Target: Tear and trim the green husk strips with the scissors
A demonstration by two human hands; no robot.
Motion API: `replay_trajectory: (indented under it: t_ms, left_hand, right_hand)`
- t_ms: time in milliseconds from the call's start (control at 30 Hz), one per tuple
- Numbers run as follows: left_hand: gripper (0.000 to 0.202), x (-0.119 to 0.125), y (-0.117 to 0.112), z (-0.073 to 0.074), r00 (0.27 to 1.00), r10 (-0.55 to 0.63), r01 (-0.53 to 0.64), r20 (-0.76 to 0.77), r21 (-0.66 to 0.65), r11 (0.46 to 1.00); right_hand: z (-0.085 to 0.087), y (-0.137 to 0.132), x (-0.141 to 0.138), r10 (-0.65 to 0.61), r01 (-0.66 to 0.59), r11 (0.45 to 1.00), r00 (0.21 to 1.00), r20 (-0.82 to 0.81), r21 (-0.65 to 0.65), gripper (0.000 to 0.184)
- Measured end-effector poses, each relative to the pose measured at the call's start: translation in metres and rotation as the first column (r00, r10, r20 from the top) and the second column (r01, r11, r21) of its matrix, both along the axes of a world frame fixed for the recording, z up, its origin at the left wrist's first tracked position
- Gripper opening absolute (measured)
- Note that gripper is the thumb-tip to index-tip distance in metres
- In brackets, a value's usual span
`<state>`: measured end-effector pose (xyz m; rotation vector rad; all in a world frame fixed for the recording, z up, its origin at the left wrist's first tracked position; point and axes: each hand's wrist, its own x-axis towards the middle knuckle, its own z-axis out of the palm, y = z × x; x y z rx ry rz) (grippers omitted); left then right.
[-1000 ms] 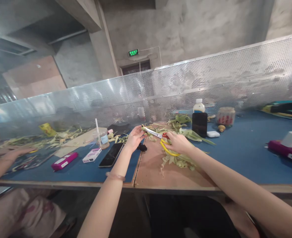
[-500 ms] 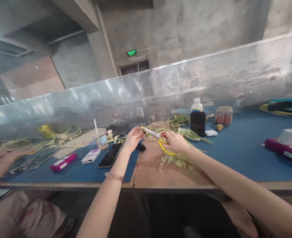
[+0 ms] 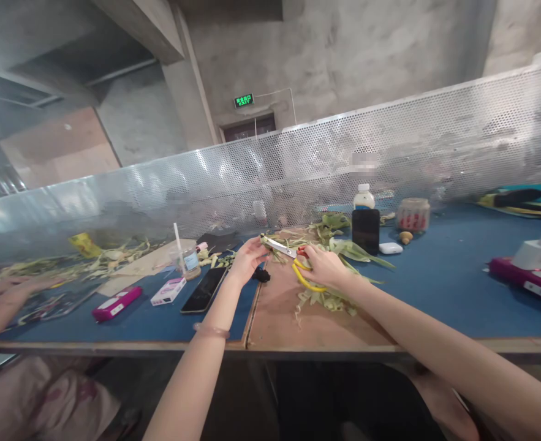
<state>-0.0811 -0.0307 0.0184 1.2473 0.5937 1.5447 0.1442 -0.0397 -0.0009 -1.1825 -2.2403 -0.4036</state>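
Centrally, the right hand point(image 3: 325, 266) is closed through the yellow handles of the scissors point(image 3: 291, 251), with the blades pointing left and away over the brown board point(image 3: 293, 318). The left hand point(image 3: 247, 260) is held narrow, its fingertips point(image 3: 260, 245) closed on the leaf strip point(image 3: 267, 239) at the blade tips. A small black object point(image 3: 261, 275) lies just beside the left hand, at the board's left edge. Cut green leaves point(image 3: 328, 298) lie under the right wrist. Beyond the right hand, a dark phone point(image 3: 366, 231) stands upright in front of a white bottle point(image 3: 363, 197), with a white case point(image 3: 391, 248) just beside it. Left of the board, a flat phone point(image 3: 204, 289), a white box point(image 3: 168, 290) and a cup with a straw point(image 3: 185, 257) rest on the blue table point(image 3: 435, 288). A co-worker's hand point(image 3: 8, 291) works at the far left.
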Motion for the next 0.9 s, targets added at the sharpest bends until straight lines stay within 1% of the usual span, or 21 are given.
replay_trajectory:
  t_ms: [233, 533, 767, 900]
  left_hand:
    - [0.033, -0.0005, -0.0004, -0.0002, 1.000, -0.012, 0.012, -0.002, -0.015, 1.000]
    - [0.031, -0.0005, -0.0016, 0.0002, 1.000, 0.010, -0.010, -0.013, -0.023, 1.000]
    - [0.033, -0.0004, -0.0021, 0.0005, 0.999, -0.010, 0.009, -0.037, -0.017, 1.000]
    - [0.034, -0.0006, -0.0014, -0.0003, 0.999, 0.002, -0.004, -0.047, -0.028, 1.000]
  right_hand:
    - [-0.0020, 0.0008, -0.0023, -0.003, 0.003, 1.000, 1.000, 0.011, 0.009, 0.043]
    - [0.0016, 0.0002, -0.0022, -0.031, 0.031, 1.000, 0.998, 0.045, 0.002, 0.041]
    - [0.0001, -0.0027, -0.0035, -0.015, 0.015, 1.000, 1.000, 0.008, -0.012, 0.042]
    - [-0.0001, -0.0035, -0.0028, -0.006, 0.006, 1.000, 1.000, 0.016, -0.010, 0.042]
